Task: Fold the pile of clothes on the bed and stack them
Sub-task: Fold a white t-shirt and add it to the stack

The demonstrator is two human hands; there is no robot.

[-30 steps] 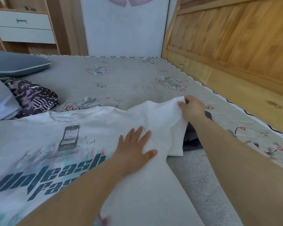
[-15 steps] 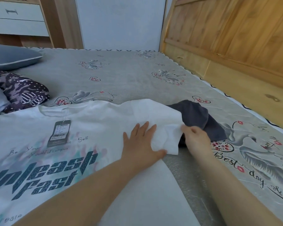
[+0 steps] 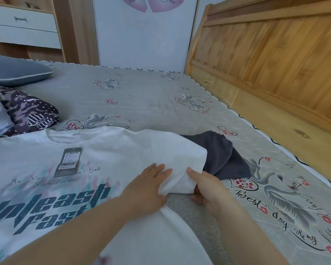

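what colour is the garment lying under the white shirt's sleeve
Dark grey garment, plain with no print, best seen in the head view.

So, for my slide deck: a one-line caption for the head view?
Left hand flattens a white T-shirt while right hand grips its sleeve, beside a dark garment.

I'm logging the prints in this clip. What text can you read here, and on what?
"Be Your ... Self", "Youthful campus", "Unleash Fast": white T-shirt, partly covered.
"Best day in my life", roughly, in looping script: bed sheet.
"Lovely", "You": pink hearts on the wall, cut off, uncertain.
Hang tag: print too small to read.
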